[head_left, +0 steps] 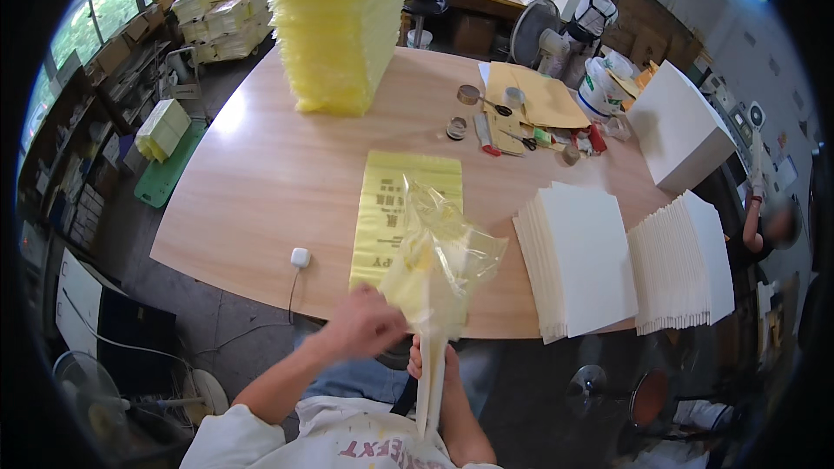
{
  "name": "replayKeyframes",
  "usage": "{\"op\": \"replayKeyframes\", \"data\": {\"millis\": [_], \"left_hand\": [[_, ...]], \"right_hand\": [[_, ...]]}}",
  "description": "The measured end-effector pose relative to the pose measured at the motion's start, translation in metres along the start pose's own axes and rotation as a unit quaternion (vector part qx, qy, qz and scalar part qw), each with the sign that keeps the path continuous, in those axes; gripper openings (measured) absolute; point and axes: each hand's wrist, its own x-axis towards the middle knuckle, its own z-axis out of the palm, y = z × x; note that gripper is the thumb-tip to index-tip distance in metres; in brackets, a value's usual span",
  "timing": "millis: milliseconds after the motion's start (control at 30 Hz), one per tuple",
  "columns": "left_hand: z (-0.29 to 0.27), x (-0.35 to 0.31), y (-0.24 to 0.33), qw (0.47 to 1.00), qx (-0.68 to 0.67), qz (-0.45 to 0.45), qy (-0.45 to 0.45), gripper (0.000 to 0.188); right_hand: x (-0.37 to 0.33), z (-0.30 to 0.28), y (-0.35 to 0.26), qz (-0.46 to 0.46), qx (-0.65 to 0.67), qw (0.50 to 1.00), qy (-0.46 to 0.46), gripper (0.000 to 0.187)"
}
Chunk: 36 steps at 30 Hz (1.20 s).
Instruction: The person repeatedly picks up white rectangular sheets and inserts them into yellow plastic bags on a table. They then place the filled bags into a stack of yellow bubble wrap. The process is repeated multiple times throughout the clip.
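Observation:
My right hand [430, 360] is closed around a thin white pack of paper [431, 382], held upright and edge-on in front of my body. A clear yellowish plastic bag [443, 247] covers its upper end, crumpled and flaring toward the far side. Beside the bag on the left is my left hand [363, 323], blurred, its fingers curled; whether it grips anything is hidden. Under the raised bag, a flat pile of yellow printed plastic bags [375, 208] lies on the table. To the right stand two stacks of white paper packs, the nearer one [586, 260] and the farther-right one [682, 265].
A tall stack of yellow-wrapped packs [334, 35] stands on the table [243, 182]'s far left. Tape rolls, scissors [526, 141] and envelopes [539, 95] lie at the back right, near a white block [682, 126]. A small white cube [301, 257] with a cable sits left. Two people work beyond.

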Motion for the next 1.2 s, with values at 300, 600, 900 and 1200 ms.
{"op": "replayKeyframes", "data": {"millis": [300,600,900,1200], "left_hand": [[0.078,-0.012,-0.068,0.987,-0.106,-0.112,-0.054,0.024],[0.133,-0.024,-0.055,0.991,0.041,-0.009,-0.123,0.028],[0.112,-0.017,-0.021,0.993,0.069,-0.081,0.052,0.022],[0.141,-0.028,-0.028,0.978,0.2,-0.061,-0.009,0.041]], "right_hand": [[-0.054,0.027,0.011,-0.068,0.041,0.891,0.448,0.066],[-0.12,0.062,-0.037,0.224,-0.403,0.802,0.38,0.039],[-0.079,0.105,-0.113,0.299,-0.732,0.55,0.269,0.049],[-0.041,0.029,-0.094,-0.075,-0.921,0.232,0.305,0.024]]}}
